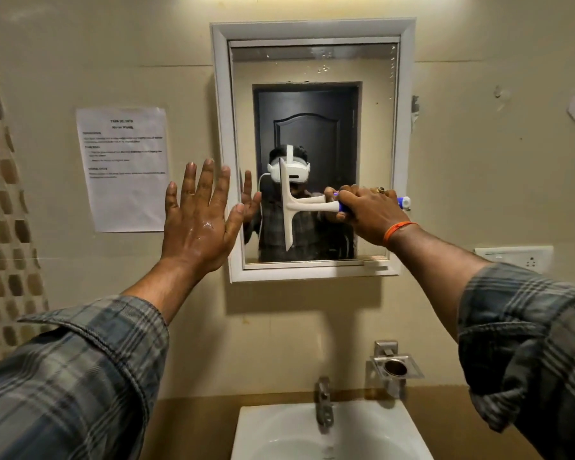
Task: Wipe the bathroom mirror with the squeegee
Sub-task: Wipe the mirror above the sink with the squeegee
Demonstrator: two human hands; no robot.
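A white-framed mirror (312, 68) hangs on the beige wall, with water drops near its top edge. My right hand (367, 215) grips the blue handle of a white squeegee (287, 207). The squeegee's blade stands vertical against the lower middle of the glass. My left hand (198, 220) is wet, with its fingers spread. It is raised over the mirror frame's left side; whether it touches the frame I cannot tell. The glass reflects a person with a headset, both hands and a dark door.
A printed paper sheet (123, 167) is stuck to the wall left of the mirror. Below are a white sink (263, 433), a metal tap (324, 403) and a metal soap holder (397, 366). A wall socket (518, 257) sits right of the mirror. Mosaic tiles (0, 207) run down the far left.
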